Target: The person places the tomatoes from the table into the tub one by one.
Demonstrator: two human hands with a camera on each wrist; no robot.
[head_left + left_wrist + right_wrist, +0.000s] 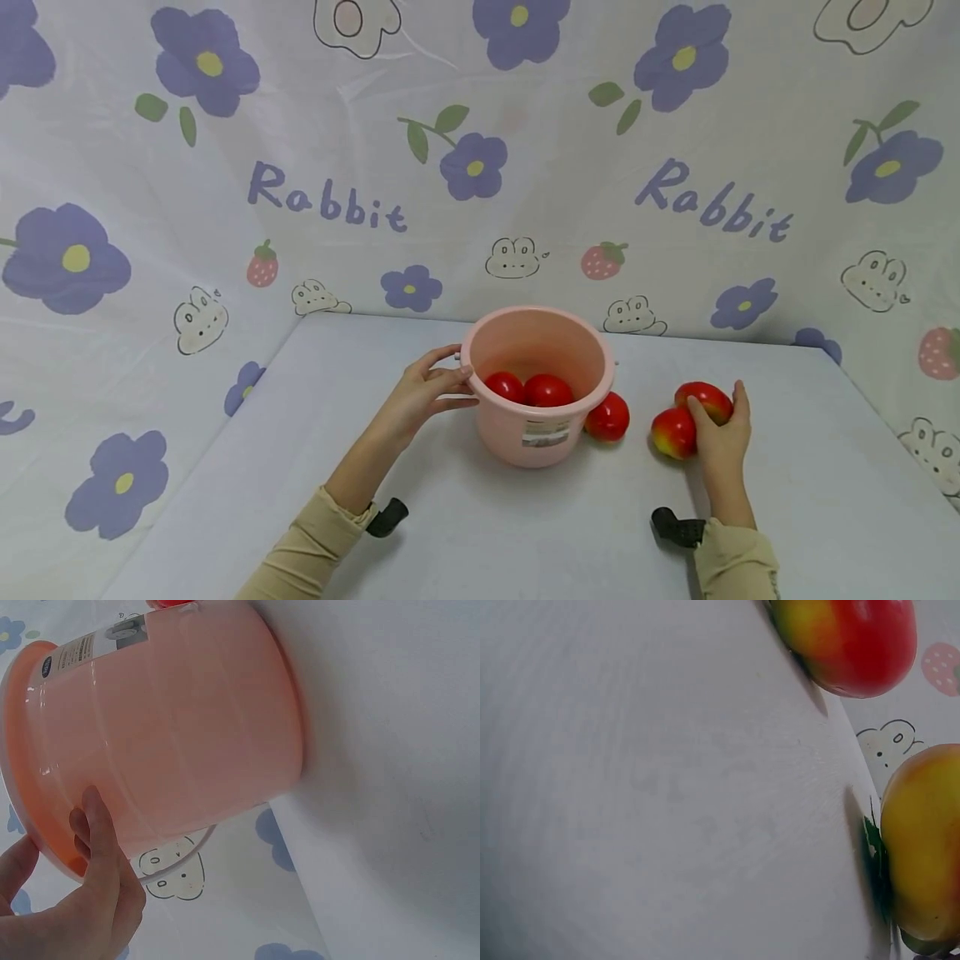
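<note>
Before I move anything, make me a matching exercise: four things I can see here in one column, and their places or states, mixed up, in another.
Column one:
1. Pink bucket
2. Left fingers
3. Right fingers
4. Two red fruits

Column two:
A. Around a fruit to the right of the bucket
B. Inside the bucket
C. Standing upright on the white table
D. Holding the bucket at its left side

Right pairs: 1-C, 2-D, 3-A, 4-B.
</note>
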